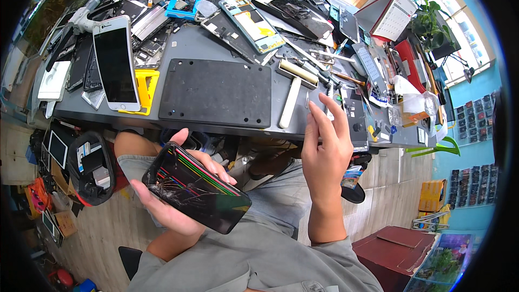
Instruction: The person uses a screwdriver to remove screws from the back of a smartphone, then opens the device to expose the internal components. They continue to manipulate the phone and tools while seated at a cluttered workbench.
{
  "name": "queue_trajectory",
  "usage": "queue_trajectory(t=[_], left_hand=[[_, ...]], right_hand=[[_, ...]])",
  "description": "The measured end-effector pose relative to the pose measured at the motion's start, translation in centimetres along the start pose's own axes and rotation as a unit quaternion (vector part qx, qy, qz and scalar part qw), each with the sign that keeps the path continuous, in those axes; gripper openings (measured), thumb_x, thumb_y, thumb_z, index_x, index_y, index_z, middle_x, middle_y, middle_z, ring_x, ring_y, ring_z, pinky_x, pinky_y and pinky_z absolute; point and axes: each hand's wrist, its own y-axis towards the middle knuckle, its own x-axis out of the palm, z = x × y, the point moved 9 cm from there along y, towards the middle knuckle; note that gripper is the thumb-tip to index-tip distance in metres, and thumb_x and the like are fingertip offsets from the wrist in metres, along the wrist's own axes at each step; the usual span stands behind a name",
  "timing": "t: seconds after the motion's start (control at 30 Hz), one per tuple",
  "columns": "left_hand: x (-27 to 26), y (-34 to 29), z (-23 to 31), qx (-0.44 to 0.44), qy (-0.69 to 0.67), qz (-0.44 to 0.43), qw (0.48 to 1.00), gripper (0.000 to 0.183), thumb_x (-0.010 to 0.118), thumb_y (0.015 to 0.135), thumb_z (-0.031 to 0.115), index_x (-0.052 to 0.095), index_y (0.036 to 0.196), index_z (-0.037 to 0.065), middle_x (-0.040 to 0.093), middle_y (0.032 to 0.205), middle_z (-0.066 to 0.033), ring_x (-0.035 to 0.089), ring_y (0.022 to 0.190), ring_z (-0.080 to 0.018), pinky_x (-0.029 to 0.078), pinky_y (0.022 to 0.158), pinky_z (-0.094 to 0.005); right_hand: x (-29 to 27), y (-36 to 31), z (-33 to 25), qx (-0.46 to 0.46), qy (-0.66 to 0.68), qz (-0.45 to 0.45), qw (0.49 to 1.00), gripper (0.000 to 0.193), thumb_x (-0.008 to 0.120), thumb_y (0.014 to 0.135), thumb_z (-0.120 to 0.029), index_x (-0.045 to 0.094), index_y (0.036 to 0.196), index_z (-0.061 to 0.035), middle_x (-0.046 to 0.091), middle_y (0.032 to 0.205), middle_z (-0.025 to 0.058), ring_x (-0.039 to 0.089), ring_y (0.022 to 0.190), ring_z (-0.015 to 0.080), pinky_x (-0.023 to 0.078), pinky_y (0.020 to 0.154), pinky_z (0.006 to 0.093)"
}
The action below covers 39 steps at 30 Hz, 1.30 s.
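My left hand (pixel 184 221) grips a dark smartphone (pixel 200 189) over my lap, fingers along one side and thumb along the other. The phone's screen has spidering cracks toward its left end, and bright coloured lines run along its length. At the table's front edge, my right hand (pixel 327 157) is raised with its fingers stretched out and slightly apart. A thin, pale sliver (pixel 307 98) shows beside its fingertips; whether they touch is unclear. Left of that hand, a white-handled roller (pixel 290 103) lies on the grey table (pixel 184 48).
A black flat pad (pixel 216 93) lies at the table's front. A white phone (pixel 116 65) leans over a yellow frame (pixel 146 89) to its left. Opened phones, including a light-blue one (pixel 251 24), and tools crowd the back and right. A black bin (pixel 94 170) stands below left.
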Motion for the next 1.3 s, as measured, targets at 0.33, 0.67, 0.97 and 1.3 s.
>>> queue_trajectory(t=[0.33, 0.67, 0.97, 1.3], left_hand=[[0.1, 0.8, 2.2, 0.106, 0.027, 0.023, 0.994, 0.123, 0.029, 0.097, 0.103, 0.047, 0.159, -0.002, 0.07, 0.111, -0.0218, 0.072, 0.099, -0.0362, 0.062, 0.09, -0.0567], [0.7, 0.6, 2.3, 0.13, 0.031, -0.003, 0.991, 0.123, 0.033, 0.097, 0.103, 0.044, 0.159, -0.003, 0.07, 0.119, -0.023, 0.073, 0.107, -0.0373, 0.062, 0.096, -0.0569], [0.9, 0.7, 1.8, 0.115, -0.004, 0.0, 0.993, 0.124, 0.033, 0.096, 0.103, 0.047, 0.159, -0.003, 0.07, 0.12, -0.0247, 0.072, 0.108, -0.0407, 0.063, 0.094, -0.0578], [0.4, 0.9, 0.4, 0.057, -0.12, -0.091, 0.987, 0.124, 0.036, 0.097, 0.102, 0.042, 0.167, -0.001, 0.066, 0.131, -0.0306, 0.069, 0.123, -0.0495, 0.057, 0.105, -0.0646]], right_hand=[[-0.5, -4.0, -11.1, -0.123, 0.349, -0.261, 0.892, 0.08, 0.102, 0.083, -0.031, 0.07, 0.147, 0.0051, 0.069, 0.143, 0.0266, 0.073, 0.122, 0.0414, 0.063, 0.101, 0.0474], [0.9, -6.8, -10.7, -0.087, 0.35, -0.232, 0.903, 0.09, 0.101, 0.083, -0.025, 0.061, 0.156, 0.009, 0.063, 0.152, 0.0275, 0.07, 0.132, 0.0437, 0.061, 0.107, 0.0496], [0.5, -6.0, -10.4, -0.09, 0.361, -0.201, 0.906, 0.082, 0.103, 0.077, -0.021, 0.069, 0.145, 0.0121, 0.072, 0.138, 0.0291, 0.077, 0.12, 0.0435, 0.066, 0.1, 0.048], [1.6, -6.7, -7.8, -0.013, 0.449, -0.249, 0.858, 0.074, 0.095, 0.081, -0.026, 0.074, 0.136, 0.017, 0.075, 0.137, 0.0387, 0.077, 0.129, 0.0463, 0.06, 0.111, 0.0476]])
